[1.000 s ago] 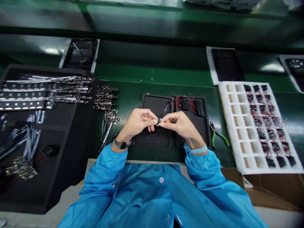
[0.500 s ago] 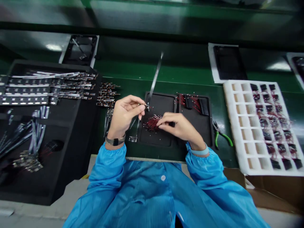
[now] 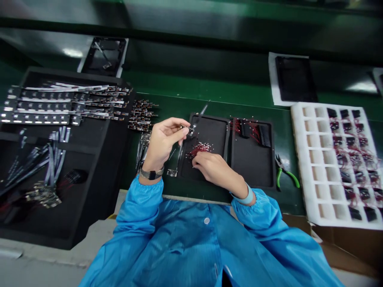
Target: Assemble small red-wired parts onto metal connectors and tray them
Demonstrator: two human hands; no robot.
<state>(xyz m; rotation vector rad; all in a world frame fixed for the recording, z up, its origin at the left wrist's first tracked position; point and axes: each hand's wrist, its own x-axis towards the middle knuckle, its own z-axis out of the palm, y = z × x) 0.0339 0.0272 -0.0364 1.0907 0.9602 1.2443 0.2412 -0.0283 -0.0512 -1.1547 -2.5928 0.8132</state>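
Your right hand [image 3: 213,165] moves nearer the tabletop's [image 3: 191,190] front edge, grip unclear; your left hand [image 3: 163,139] pinches a board [image 3: 190,130]; many wires [image 3: 201,148] remain.

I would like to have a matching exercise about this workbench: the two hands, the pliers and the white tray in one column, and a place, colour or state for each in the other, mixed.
Column one
1. left hand
2. right hand
3. pliers
4. white tray

Column two
A. at a heap of red wires
B. has black parts in some compartments
C. holds a small circuit board
D. has green handles

Right pairs: 1-C, 2-A, 3-D, 4-B.
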